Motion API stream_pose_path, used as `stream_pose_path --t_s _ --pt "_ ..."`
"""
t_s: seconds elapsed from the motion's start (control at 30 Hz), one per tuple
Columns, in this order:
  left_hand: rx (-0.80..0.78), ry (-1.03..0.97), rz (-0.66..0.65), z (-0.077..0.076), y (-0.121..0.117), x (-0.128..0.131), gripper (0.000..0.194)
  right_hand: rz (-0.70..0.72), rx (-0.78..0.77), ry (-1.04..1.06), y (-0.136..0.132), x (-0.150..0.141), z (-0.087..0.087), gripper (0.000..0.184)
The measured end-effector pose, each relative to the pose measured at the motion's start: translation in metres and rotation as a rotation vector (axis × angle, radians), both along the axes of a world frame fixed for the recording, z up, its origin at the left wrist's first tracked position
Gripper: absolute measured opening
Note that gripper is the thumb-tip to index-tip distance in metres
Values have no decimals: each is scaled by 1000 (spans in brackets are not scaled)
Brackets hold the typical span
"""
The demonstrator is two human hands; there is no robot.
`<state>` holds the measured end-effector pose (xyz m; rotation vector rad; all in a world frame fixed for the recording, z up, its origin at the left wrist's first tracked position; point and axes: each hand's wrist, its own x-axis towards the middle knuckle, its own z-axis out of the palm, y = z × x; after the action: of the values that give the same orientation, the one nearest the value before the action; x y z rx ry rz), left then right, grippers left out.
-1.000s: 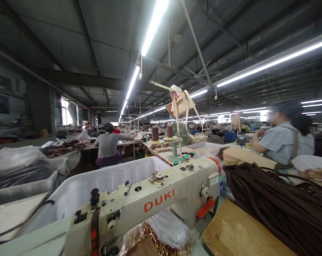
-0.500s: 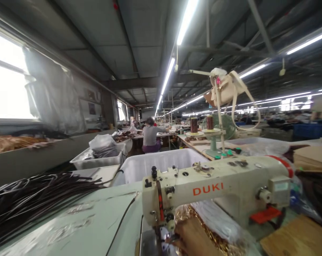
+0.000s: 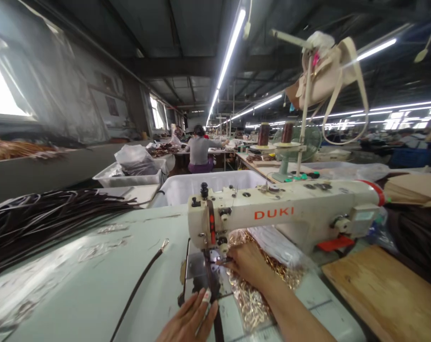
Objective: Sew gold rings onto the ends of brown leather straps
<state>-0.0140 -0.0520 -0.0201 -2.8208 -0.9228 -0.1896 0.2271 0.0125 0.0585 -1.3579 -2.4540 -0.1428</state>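
A dark strap (image 3: 218,325) runs under the needle area of a cream sewing machine (image 3: 272,209) marked DUKI. My left hand (image 3: 192,318) lies flat with fingers stretched out, its fingertips beside the strap, and a white wrap covers one fingertip. Close to the needle, my right hand (image 3: 247,263) has its fingers pinched together around something thin and dark that I cannot make out. Under my right forearm sits a clear bag of gold metal clasps (image 3: 253,308). Another dark cord with a metal clasp (image 3: 140,280) rests on the table to the left.
A bundle of dark straps (image 3: 58,218) covers the table's left side. Behind the machine stands a white bin (image 3: 215,179). At right are a wooden board (image 3: 386,289) and a thread stand with brown spools (image 3: 263,134). A person (image 3: 200,152) sits farther off.
My view has tilted downward, so the machine bed shows more fully. My left hand has come into view beside the strap. My right hand, blurred near the needle before, now shows clearly there.
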Motion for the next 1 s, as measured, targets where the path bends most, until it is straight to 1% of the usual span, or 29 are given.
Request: stream_pose_path --t_s 0.07,0.1,0.17,0.3,0.4,0.5,0.57,0.6,0.63,0.67,0.73,0.8,0.87,0.93,1.0 --pt "178 -19 -65 -16 2 -2 66 1 -20 -5 1 1 -1 55" --pt "239 -30 -84 -21 2 -3 70 2 -24 -5 1 1 -1 55" --pt "266 -49 -82 -24 2 -6 73 5 -25 -5 1 1 -1 55" --pt "246 -42 -81 -21 5 -6 71 11 -9 -3 0 1 -1 55" --pt "251 -40 -93 -11 3 -4 73 17 -2 -5 0 1 -1 56" --pt "250 -53 -95 12 -7 -1 79 23 -4 -8 1 2 -1 56" --pt "181 -20 -68 26 -13 0 78 24 -9 -10 1 2 -1 55" --pt "155 -9 -63 29 -14 0 77 23 -12 -11 1 2 -1 55" --pt "146 -7 -61 28 -14 0 77 21 -15 -12 1 2 -1 54" --pt "160 -26 -67 23 -13 -1 79 20 -19 -13 1 2 -1 53" --pt "208 -86 -85 7 -6 -2 81 17 -25 -14 1 2 -1 53" --pt "216 -98 -90 -11 0 -4 78 15 -31 -15 1 2 0 53" --pt "205 -87 -94 -21 4 -6 76 12 -36 -18 1 2 1 53" --pt "187 -96 -97 -23 5 -7 75 9 -40 -21 0 2 1 53" --pt "149 -110 -88 -21 3 -7 76 10 -40 -21 -1 2 2 52"
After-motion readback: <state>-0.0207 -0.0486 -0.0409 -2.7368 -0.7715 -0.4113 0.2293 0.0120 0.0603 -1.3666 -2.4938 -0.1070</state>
